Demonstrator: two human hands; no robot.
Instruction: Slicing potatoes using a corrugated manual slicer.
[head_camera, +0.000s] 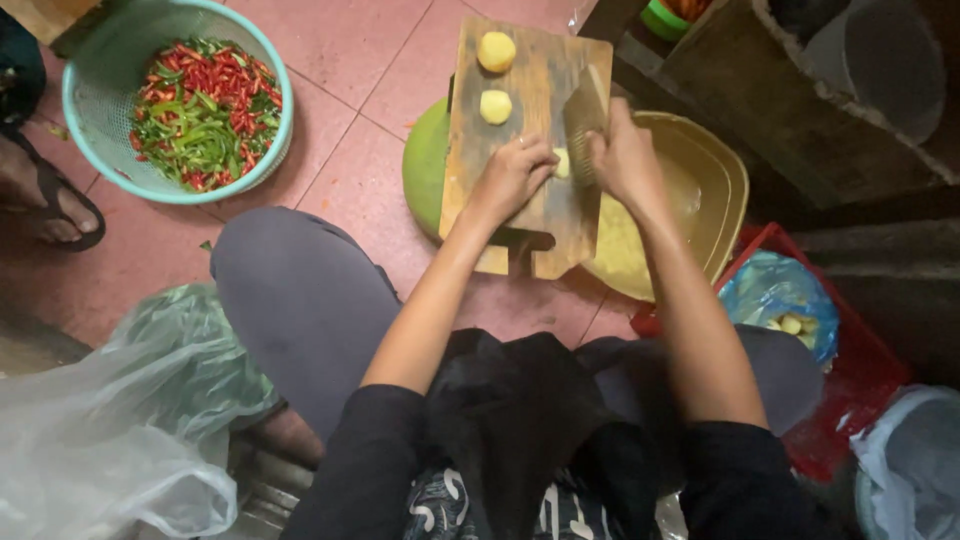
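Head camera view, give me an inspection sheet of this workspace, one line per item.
Surface: wooden cutting board resting on a green basin, over a pink tiled floor.
Job's things: two yellow peeled pieces on the board's far end; a small pale piece between the hands; cleaver; yellow basin holding cut bits.
Clutter: teal basket of red and green chillies; clear plastic bags; blue bag in a red crate.
Hands: left hand pressing the piece; right hand gripping the cleaver.
Cables: nothing seen.
Surroundings: another person's sandalled foot; dark wooden furniture.
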